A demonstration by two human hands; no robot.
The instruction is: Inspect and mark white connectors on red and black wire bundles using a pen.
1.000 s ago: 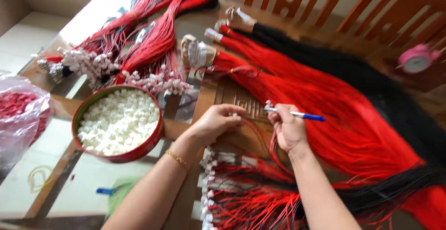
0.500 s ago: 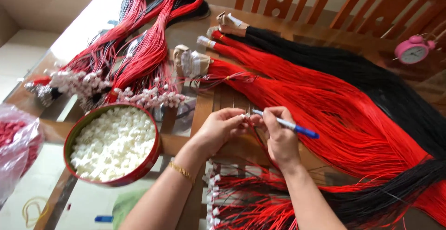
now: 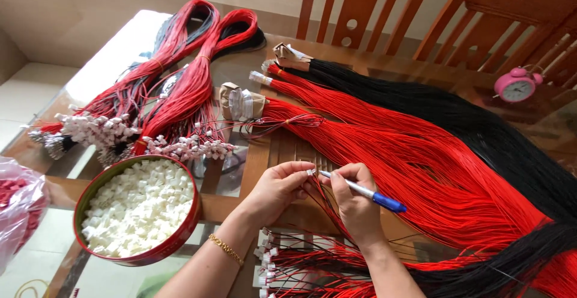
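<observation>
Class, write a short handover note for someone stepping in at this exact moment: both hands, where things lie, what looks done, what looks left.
Left hand pinches a small white plastic connector with thin red wires.
Right hand holds a blue-capped pen-like tool, tip at the connector.
Round red tin of loose white connectors sits left.
Done: wired connectors lie below the hands.
Left: long red wire bundle and black wire bundle remain unfitted at the right.

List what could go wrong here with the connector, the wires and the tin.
1. The left hand pinches the small white connector only by the fingertips; a push from the pen in the right hand might pop it loose.
2. Loose red wires hang under both hands and may snag.
3. The tin of connectors overhangs a table gap; a left-elbow nudge might tip it.
</observation>
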